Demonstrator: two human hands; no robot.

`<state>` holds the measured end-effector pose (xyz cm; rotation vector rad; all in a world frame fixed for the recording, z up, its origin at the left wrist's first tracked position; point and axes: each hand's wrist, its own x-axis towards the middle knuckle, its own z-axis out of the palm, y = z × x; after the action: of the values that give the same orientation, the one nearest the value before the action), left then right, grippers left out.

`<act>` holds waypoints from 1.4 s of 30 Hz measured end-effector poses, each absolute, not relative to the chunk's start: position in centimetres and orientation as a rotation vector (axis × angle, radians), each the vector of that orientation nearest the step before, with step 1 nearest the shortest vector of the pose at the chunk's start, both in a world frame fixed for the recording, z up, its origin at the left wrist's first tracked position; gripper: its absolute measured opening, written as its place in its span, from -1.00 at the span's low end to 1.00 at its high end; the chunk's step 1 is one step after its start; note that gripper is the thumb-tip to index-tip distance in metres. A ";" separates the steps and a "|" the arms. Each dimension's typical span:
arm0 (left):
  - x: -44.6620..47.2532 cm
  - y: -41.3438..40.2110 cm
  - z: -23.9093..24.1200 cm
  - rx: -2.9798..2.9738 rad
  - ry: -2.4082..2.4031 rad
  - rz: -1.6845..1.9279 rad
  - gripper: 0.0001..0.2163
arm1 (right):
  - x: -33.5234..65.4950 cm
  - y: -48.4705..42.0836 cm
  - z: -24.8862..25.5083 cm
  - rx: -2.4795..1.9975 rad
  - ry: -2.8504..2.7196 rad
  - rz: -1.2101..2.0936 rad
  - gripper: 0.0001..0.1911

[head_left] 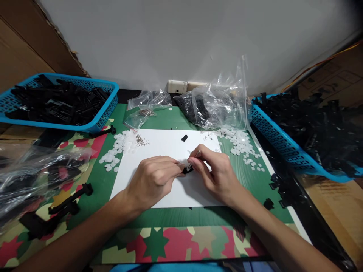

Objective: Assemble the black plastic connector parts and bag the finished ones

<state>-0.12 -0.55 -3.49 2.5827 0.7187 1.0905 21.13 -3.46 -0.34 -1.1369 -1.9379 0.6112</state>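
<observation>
Over the white sheet [170, 192], my left hand [155, 175] is closed, pinching a small black plastic part [187, 170] between thumb and fingers. My right hand [214, 168] is closed too, its fingertips pressed together right at that part. Something thin and pale shows between those fingertips, too small to name. Just beyond the hands lies another small black piece [184, 138]. A pile of tiny metal springs or pins [141, 141] rests on the sheet at the far left. A few more small wire pieces [205, 136] lie at its far right.
White translucent discs lie in a left pile [112, 154] and a right pile [241, 145]. Blue baskets of black parts stand left [104, 117] and right [289, 151]. Plastic bags [215, 105] line the back. Black handle-like parts [66, 202] lie at left.
</observation>
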 end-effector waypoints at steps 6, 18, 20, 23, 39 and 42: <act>0.0 -0.5 -3.5 2.545 0.722 1.093 -0.78 | 21.4 -3.8 -1.0 -1.117 -1.969 0.555 -0.80; -0.2 -0.3 -3.7 2.420 0.726 1.151 -0.81 | 23.0 -3.1 -0.2 -1.147 -1.665 0.570 -0.69; -0.2 -0.3 -3.5 2.329 0.793 1.232 -0.79 | 24.2 -2.5 0.4 -1.154 -1.541 0.557 -0.64; -0.2 -0.4 -3.1 2.219 0.910 1.349 -0.84 | 25.6 -1.8 1.0 -1.157 -1.511 0.665 -0.64; -0.9 -0.2 -1.3 2.341 0.758 1.473 -0.67 | 24.6 -1.6 -0.1 -1.040 -1.411 1.117 -0.78; -0.6 -0.4 -1.4 2.378 0.814 1.394 -0.64 | 25.3 -1.4 0.7 -1.065 -1.388 1.033 -0.78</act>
<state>-0.61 -0.37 -1.45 2.3778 0.8135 1.3942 25.34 -1.44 0.66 -1.0649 -1.3876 1.0325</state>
